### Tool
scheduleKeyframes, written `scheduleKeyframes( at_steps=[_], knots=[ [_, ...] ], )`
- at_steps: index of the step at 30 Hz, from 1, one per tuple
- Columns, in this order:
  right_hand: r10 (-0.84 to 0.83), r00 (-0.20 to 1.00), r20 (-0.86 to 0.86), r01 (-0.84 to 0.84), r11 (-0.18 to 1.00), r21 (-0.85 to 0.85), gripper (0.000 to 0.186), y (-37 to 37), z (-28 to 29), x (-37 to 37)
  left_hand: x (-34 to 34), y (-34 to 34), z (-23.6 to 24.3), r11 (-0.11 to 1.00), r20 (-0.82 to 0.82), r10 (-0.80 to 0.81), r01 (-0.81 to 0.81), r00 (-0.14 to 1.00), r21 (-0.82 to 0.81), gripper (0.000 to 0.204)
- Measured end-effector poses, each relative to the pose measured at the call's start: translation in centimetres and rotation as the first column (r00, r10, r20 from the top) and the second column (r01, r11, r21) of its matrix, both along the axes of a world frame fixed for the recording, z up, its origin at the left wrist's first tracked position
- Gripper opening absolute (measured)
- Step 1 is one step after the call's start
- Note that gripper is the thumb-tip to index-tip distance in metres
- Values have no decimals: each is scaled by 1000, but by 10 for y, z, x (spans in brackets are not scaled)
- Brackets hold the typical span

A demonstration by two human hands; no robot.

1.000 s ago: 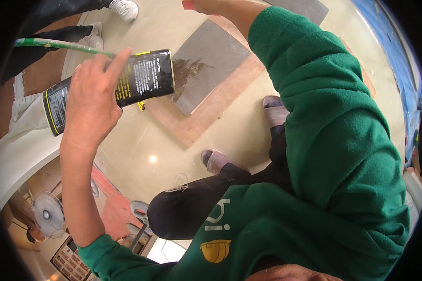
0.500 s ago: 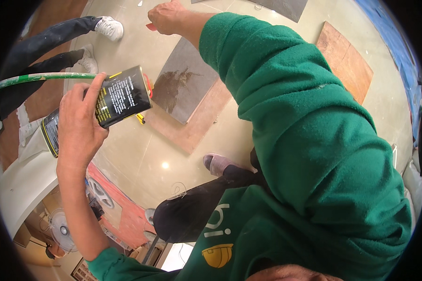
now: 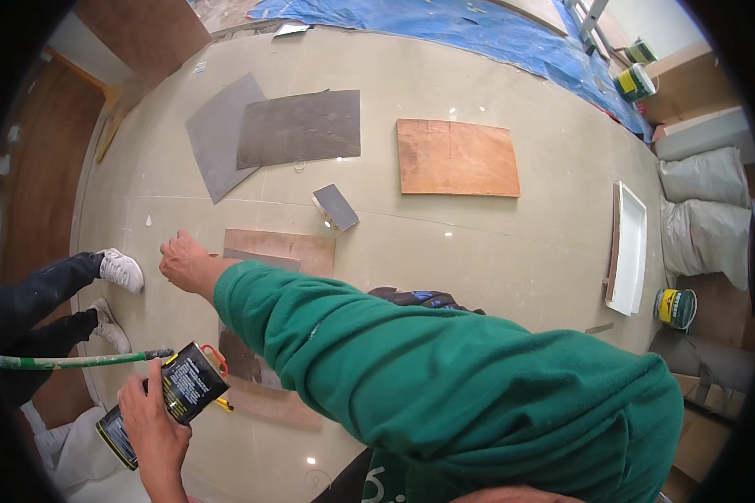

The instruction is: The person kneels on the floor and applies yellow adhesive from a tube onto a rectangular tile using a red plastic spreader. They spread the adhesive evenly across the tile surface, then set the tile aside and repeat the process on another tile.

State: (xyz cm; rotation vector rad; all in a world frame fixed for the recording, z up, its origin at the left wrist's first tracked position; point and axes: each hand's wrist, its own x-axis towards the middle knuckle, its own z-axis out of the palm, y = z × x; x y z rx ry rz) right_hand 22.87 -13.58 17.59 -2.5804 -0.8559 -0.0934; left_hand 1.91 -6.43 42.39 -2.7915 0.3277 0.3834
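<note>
My left hand (image 3: 153, 415) is wrapped around the middle of a black rectangular metal can (image 3: 195, 384) with yellow trim. The can is tipped sideways, its red-ringed top end pointing right. Beyond it, my right arm reaches far across to the left, and my right hand (image 3: 191, 261) is closed with curled fingers above the floor. What it holds, if anything, is hidden. Under my right arm lie a dark grey sheet (image 3: 247, 366) with a wet-looking stain and a brownish board (image 3: 281, 243). A green-striped hose or rod (image 3: 80, 362) ends beside the can.
Another person's legs and white shoes (image 3: 122, 270) are at the left. Grey sheets (image 3: 306, 127), a plywood board (image 3: 457, 159) and a small grey-faced block (image 3: 337, 207) lie on the tiled floor. Blue sheeting (image 3: 478, 46), a white tray (image 3: 627, 251), buckets (image 3: 674, 308) and white sacks (image 3: 706, 239) line the edges.
The view has shifted, showing more floor ahead. My right arm now sits lower in the picture. A small red piece seen at my right hand before is out of sight; my left hand keeps the can.
</note>
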Motion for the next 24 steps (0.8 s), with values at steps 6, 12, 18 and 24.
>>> scheduleKeyframes(
  at_steps=[6, 12, 18, 24],
  knots=[
    [-31, 999, -18, 33, 997, 72, 20, 0, -7, -3, 1, -2, -6, 1000, -19, 15, -15, 1000, -8, 84],
    [17, 999, -45, -15, 999, 38, 20, -6, 12, 3, 3, 10, -10, 997, 27, -75, 75, 997, -3, 81],
    [44, 999, -28, -47, 994, -102, 19, -17, 3, 16, 2, 17, -15, 998, 29, -68, 68, 997, -5, 76],
    [75, 988, -138, -98, 981, -169, 29, -46, 21, 7, 0, 21, -16, 996, 20, -88, 88, 996, -9, 78]
  ],
)
